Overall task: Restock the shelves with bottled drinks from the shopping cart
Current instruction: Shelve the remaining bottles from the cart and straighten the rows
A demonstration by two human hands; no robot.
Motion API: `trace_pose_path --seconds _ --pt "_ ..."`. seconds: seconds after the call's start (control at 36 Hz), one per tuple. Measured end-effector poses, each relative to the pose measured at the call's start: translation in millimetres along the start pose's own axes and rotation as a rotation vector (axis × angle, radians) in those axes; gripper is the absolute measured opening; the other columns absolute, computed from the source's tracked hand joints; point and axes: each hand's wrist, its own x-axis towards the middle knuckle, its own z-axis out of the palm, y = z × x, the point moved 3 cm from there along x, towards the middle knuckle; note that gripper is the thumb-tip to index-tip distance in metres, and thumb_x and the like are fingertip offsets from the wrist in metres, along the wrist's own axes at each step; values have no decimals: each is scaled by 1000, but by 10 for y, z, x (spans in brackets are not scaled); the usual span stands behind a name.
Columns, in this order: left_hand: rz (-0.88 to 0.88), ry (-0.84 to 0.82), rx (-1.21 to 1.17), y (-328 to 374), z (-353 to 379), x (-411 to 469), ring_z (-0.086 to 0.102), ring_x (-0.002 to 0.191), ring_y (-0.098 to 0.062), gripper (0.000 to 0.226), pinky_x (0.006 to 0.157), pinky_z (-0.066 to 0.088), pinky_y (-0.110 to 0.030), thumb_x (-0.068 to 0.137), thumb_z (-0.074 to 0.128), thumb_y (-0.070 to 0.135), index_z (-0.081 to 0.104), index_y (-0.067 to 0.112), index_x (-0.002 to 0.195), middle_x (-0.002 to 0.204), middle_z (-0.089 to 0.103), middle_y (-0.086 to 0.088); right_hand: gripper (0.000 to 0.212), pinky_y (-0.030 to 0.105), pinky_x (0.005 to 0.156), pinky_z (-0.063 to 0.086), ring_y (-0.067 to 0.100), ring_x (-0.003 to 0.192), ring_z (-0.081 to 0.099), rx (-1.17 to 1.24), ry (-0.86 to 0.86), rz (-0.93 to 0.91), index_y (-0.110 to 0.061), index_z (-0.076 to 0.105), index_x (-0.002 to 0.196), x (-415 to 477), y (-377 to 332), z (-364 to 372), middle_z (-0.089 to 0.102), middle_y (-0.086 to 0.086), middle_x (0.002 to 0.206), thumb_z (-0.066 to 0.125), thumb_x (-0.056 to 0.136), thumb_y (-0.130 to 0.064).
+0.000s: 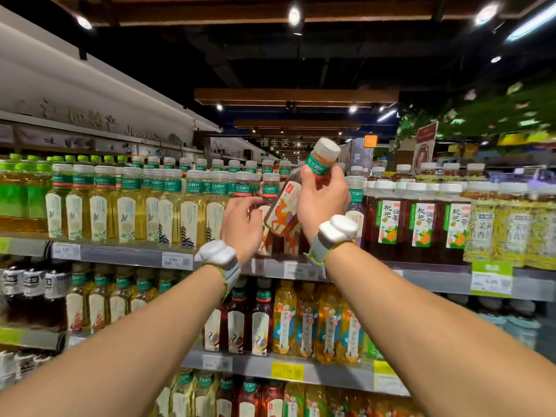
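The right hand [323, 203] gripped a bottle [296, 197] by its shoulder, just right of the frame's centre, tilted with the white cap toward the upper right, while the left hand [242, 227] was spread open, its fingers touching or very near the bottles on the top shelf [120, 254]. To do this step well, I think the left hand should steady or push aside the standing bottles, so that the new one can be turned upright and slid into the gap with its label facing out. The bottle held reddish-brown tea, with a green neck band and a cream label bearing an orange figure.
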Motion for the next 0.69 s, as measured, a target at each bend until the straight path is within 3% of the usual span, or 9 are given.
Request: trace_pose_path --seconds 0.08,0.17,0.22,0.28,0.42,0.47,0.58,0.69 --pt "152 -185 240 -17 177 66 43 131 -35 54 111 34 -39 89 50 3 58 26 137 145 44 -11 30 30 78 41 22 94 61 -79 -42 -115 -14 62 107 40 131 -31 68 2 101 65 92 -40" --pt "157 -326 411 -12 309 151 33 143 -35 76 111 39 -43 85 48 -2 43 40 148 164 20 -7 34 29 81 40 19 99 59 -144 -102 -183 -15 62 113 44 226 -8 67 1 106 62 93 -42" --pt "126 -403 502 -8 362 208 41 139 -36 80 93 50 -40 86 48 0 34 46 151 168 5 -6 39 31 85 43 21 104 59 -164 -131 -197 -14 62 119 57 296 22 67 2 111 60 94 -44" --pt "114 -484 597 -4 382 255 56 124 -36 82 72 49 -34 88 49 3 27 47 153 168 -2 -9 43 37 89 49 23 106 60 -162 -148 -209 -11 62 122 64 348 40 67 4 114 61 93 -42" --pt "100 -529 670 -78 429 269 44 138 -36 87 90 52 -39 88 54 4 18 47 155 167 8 -12 33 37 86 50 24 102 61 -201 -193 -290 -9 63 116 53 407 110 67 5 110 63 94 -35" --pt "119 -506 703 -117 438 255 47 136 -36 92 86 56 -40 86 55 3 15 51 154 167 9 -9 32 34 87 48 25 103 60 -224 -216 -293 -8 63 117 49 452 159 67 7 111 62 95 -33" --pt "140 -469 782 -120 422 223 55 127 -35 90 75 56 -39 88 53 5 14 53 154 167 12 -8 44 40 96 46 31 116 55 -322 -259 -248 -5 59 127 71 572 249 63 13 123 60 96 -36" --pt "156 -432 831 -28 431 203 59 121 -35 78 81 54 -41 93 51 15 19 51 154 162 24 -11 41 38 92 41 33 116 50 -417 -294 -218 -6 59 123 91 655 270 58 14 121 61 96 -36"
